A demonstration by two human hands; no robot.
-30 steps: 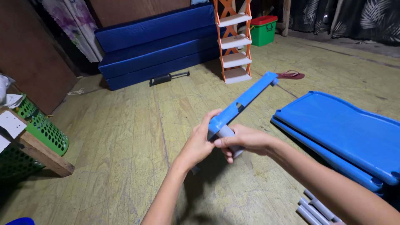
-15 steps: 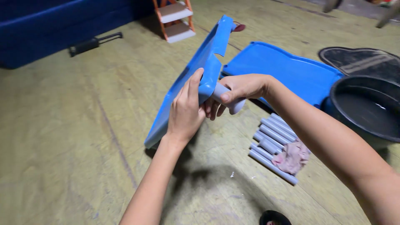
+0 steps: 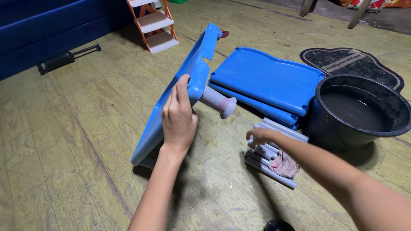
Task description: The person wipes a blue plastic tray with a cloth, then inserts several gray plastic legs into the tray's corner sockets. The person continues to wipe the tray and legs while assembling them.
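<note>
My left hand grips the edge of a blue plastic shelf panel that stands tilted on its edge on the floor. A grey tube sticks out of the panel's corner socket, just right of my thumb. My right hand reaches down onto a pile of several grey tubes lying on the floor; whether its fingers hold one I cannot tell. A pink cloth lies on the pile.
Two more blue panels lie stacked flat behind the pile. A black tub with water stands at the right, a dark mat behind it. An orange and white rack, a black pump and blue mats lie farther back.
My right hand let go of the grey tube in the panel and dropped to the tube pile. The left hand keeps holding the panel, with the tube left standing in its socket.
</note>
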